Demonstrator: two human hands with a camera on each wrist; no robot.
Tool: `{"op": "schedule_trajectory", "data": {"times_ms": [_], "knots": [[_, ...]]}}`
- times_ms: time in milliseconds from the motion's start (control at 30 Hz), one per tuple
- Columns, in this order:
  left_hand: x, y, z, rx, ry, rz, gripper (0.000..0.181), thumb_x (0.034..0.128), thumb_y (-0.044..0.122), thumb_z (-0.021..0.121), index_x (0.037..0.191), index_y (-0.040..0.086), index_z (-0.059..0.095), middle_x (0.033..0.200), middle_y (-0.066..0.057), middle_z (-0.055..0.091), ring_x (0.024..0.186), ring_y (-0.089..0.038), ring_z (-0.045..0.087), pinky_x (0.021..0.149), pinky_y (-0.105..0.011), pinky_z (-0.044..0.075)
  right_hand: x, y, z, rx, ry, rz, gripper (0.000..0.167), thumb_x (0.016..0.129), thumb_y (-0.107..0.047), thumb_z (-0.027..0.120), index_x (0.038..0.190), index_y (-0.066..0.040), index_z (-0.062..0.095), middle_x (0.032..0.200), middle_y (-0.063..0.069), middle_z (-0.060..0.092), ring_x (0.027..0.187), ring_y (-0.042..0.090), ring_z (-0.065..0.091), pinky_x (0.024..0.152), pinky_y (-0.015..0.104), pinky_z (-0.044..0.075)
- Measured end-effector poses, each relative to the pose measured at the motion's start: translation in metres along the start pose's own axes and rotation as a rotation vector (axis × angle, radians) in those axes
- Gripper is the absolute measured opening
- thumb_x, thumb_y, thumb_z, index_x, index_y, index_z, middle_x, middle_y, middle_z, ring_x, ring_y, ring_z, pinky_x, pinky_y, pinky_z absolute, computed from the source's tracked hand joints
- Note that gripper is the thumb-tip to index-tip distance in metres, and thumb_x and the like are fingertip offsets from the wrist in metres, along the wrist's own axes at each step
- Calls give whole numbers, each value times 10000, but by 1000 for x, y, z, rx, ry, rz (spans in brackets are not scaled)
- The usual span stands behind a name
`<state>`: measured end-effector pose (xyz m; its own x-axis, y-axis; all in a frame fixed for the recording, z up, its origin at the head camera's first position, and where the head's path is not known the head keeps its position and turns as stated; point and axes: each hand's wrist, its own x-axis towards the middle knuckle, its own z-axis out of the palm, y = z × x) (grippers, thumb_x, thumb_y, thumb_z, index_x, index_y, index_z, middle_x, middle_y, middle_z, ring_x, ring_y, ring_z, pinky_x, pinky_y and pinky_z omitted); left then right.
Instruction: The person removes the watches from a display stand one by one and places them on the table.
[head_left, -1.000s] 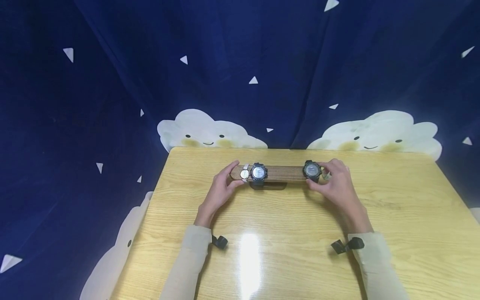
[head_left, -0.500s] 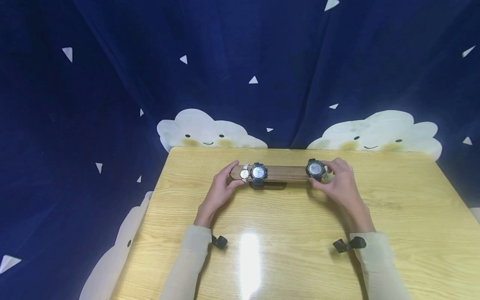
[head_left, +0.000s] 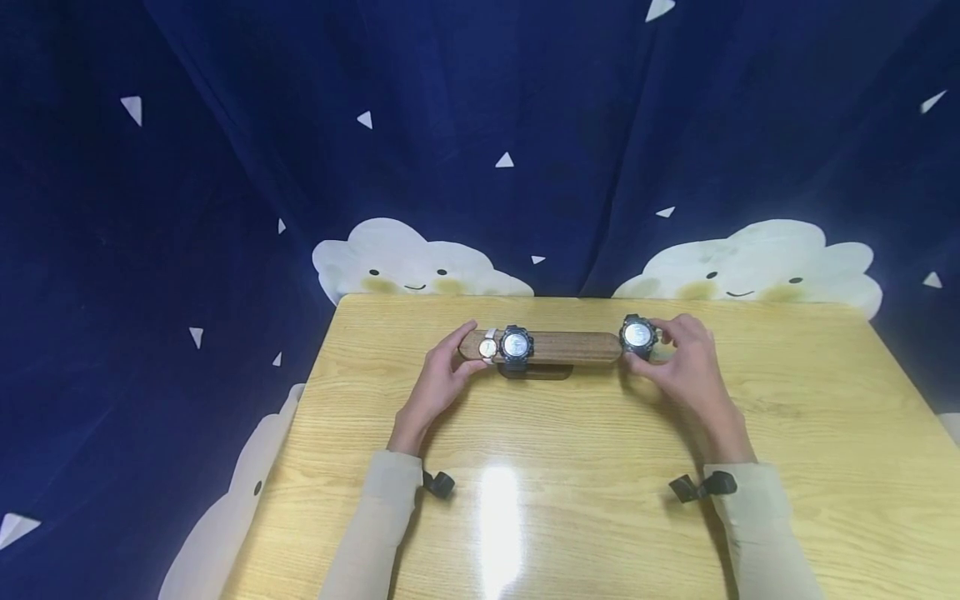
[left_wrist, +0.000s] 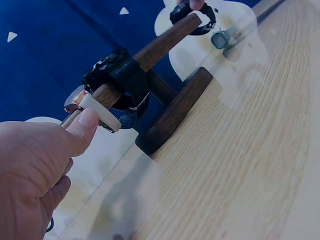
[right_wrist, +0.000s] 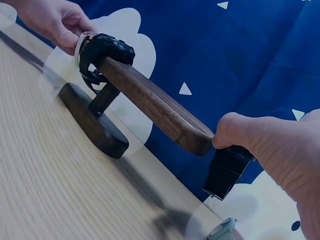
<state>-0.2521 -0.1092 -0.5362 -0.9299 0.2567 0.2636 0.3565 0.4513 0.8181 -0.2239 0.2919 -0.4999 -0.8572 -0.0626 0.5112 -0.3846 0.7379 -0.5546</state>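
A dark wooden watch stand [head_left: 573, 347] has a raised bar on a post and a rounded base [right_wrist: 95, 122]. Its left end is gripped between the thumb and fingers of my left hand [head_left: 438, 385]. Close to that thumb, a watch with a white strap [left_wrist: 100, 109] encircles the bar. Beside it sits a black watch [head_left: 516, 344], also strapped round the bar. My right hand [head_left: 686, 367] pinches another black watch [head_left: 637, 335] just past the bar's right end; its strap [right_wrist: 227, 172] hangs below the thumb. Whether the strap touches the bar is unclear.
A pale green watch [left_wrist: 219, 40] lies on the wooden table [head_left: 570, 467] beyond the bar's right end, largely hidden by my right hand in the head view. A dark blue curtain [head_left: 450, 100] with clouds and triangles hangs behind the table.
My right hand has moved right and slightly away from me, sliding the black watch from the bar's right part to past its end. The left hand stays on the stand.
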Motion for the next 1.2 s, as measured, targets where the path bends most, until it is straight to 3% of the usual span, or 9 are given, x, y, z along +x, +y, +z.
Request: {"op": "schedule_trajectory", "data": {"times_ms": [300, 733, 1200], "knots": [[-1, 2, -1, 0, -4, -29, 741, 905, 174, 802, 1571, 198, 478, 1588, -73, 501, 1487, -221, 436, 1263, -344, 309, 0, 8, -3, -16, 28, 16, 605, 679, -151, 941, 1191, 70, 707, 886, 196, 595, 854, 308, 504, 817, 409, 335], [-1, 1, -1, -6, -5, -13, 744, 901, 193, 801, 1571, 188, 477, 1588, -87, 500, 1487, -248, 439, 1262, -380, 320, 0, 15, -8, -42, 54, 4, 609, 655, -118, 932, 1182, 84, 702, 871, 198, 588, 825, 284, 486, 793, 387, 322], [-1, 2, -1, 12, -3, -16, 739, 901, 204, 801, 1568, 184, 482, 1588, -88, 499, 1489, -251, 436, 1260, -383, 323, 0, 20, -21, -54, 52, 78, 645, 678, -87, 928, 1250, 75, 680, 921, 189, 551, 866, 318, 455, 822, 396, 309]]}}
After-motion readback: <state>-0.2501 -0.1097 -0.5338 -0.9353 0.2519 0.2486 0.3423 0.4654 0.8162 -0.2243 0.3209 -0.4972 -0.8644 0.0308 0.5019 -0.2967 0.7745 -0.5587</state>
